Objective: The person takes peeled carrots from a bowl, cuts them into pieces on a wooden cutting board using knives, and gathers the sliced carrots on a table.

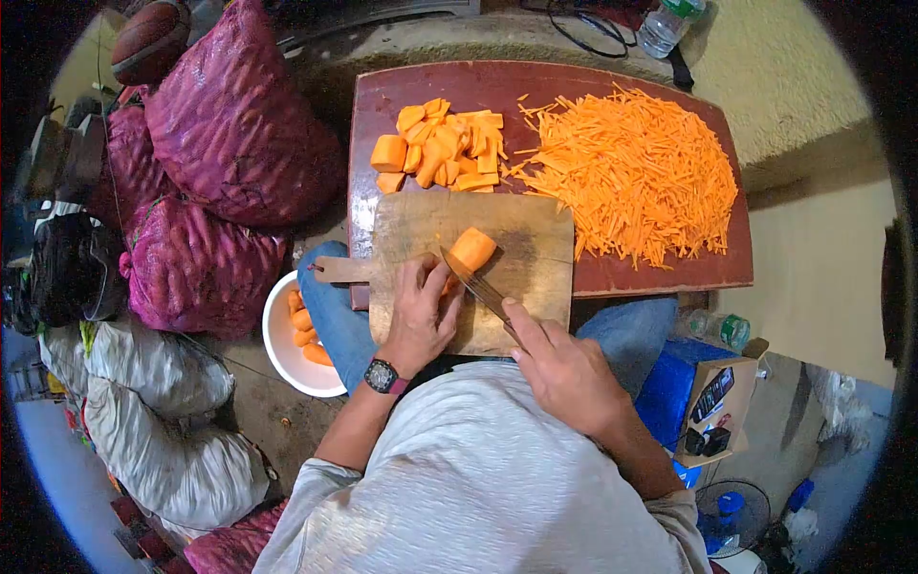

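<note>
A thick orange carrot piece [472, 250] lies on the wooden cutting board [411, 225]. The knife [483, 293] reaches across the board, its tip end beside the piece's lower left side. Wrapped round the knife's handle is my right hand [564, 368]. My left hand [421, 311] rests on the board, left of the blade and just below the piece, with its fingers bent together; what they hold, if anything, is hidden. Behind the board are a heap of carrot chunks [445, 148] and, to the right, a big pile of thin carrot strips [641, 177].
The red table [660, 277] bears the board and carrots. A white bowl [277, 349] of carrots stands at lower left. Purple mesh sacks [229, 115] and white sacks [172, 459] fill the left side. A blue box [669, 383] stands at the right.
</note>
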Demonstrator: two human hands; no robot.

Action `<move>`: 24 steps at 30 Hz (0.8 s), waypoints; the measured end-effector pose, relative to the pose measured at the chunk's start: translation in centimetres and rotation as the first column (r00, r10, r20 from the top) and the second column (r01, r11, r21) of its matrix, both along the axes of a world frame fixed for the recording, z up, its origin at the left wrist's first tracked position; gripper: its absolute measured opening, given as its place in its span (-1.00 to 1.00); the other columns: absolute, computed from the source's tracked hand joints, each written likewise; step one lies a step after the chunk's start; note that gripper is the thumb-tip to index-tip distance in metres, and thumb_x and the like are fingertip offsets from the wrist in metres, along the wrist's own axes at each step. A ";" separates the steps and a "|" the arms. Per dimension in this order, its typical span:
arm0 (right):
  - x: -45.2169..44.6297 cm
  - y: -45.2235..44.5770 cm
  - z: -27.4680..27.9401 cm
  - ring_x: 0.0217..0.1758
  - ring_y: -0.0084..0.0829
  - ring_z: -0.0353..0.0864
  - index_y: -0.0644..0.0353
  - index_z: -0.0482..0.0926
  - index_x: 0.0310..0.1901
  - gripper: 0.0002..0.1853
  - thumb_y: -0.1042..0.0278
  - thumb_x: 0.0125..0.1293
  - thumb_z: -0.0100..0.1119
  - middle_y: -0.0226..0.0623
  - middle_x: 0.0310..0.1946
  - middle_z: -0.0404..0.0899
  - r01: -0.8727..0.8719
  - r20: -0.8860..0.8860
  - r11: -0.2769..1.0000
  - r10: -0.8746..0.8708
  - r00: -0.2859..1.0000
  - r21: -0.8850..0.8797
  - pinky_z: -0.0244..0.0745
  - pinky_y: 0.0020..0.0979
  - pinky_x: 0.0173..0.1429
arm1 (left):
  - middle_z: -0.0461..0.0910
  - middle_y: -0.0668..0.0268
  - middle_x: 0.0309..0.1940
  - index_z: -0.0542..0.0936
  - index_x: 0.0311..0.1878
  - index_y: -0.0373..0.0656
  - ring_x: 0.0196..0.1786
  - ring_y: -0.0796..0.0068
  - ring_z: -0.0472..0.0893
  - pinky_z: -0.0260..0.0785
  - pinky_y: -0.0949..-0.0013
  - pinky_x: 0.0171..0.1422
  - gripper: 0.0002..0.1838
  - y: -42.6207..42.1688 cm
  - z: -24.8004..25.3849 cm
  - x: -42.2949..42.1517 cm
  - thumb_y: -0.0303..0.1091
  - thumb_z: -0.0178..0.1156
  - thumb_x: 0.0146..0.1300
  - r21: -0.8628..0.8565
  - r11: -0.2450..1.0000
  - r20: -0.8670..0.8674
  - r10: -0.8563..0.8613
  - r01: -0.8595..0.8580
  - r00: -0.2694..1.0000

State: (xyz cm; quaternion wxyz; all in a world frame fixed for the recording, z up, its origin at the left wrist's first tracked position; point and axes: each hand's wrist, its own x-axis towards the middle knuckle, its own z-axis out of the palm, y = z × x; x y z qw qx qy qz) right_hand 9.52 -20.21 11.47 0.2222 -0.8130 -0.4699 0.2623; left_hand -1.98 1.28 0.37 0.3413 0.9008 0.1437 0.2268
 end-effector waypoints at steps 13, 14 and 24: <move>0.8 0.6 0.9 0.09 0.30 0.74 0.17 0.31 0.63 -0.36 0.32 0.61 0.22 0.23 0.10 0.71 0.060 -0.153 0.998 -0.062 0.986 -0.019 0.69 0.17 0.12 | 0.51 -0.12 0.16 0.51 0.28 -0.34 0.22 -0.24 0.56 0.49 -0.04 0.36 -0.45 0.5 -0.7 -0.4 -0.53 0.45 0.23 -0.150 0.988 0.046 0.052 -0.045 0.998; 0.8 0.7 1.0 0.09 0.30 0.74 0.17 0.31 0.63 -0.36 0.32 0.61 0.22 0.23 0.10 0.71 0.055 -0.155 0.998 -0.057 0.986 -0.020 0.69 0.17 0.12 | 0.51 -0.12 0.16 0.51 0.28 -0.34 0.22 -0.24 0.56 0.49 -0.04 0.36 -0.45 0.5 -0.7 -0.5 -0.53 0.45 0.23 -0.151 0.987 0.044 0.057 -0.050 0.997; -0.3 0.5 0.0 -0.11 0.29 0.79 0.15 0.32 0.59 -0.41 0.22 0.64 0.19 0.16 0.03 0.71 0.027 -0.064 0.999 -0.025 0.998 0.027 0.75 0.19 -0.10 | 0.58 -0.03 0.09 0.60 0.13 -0.34 0.15 -0.11 0.63 0.54 0.04 0.24 -0.54 0.6 -0.7 -0.7 -0.58 0.50 0.16 -0.112 0.991 0.114 0.083 -0.071 0.990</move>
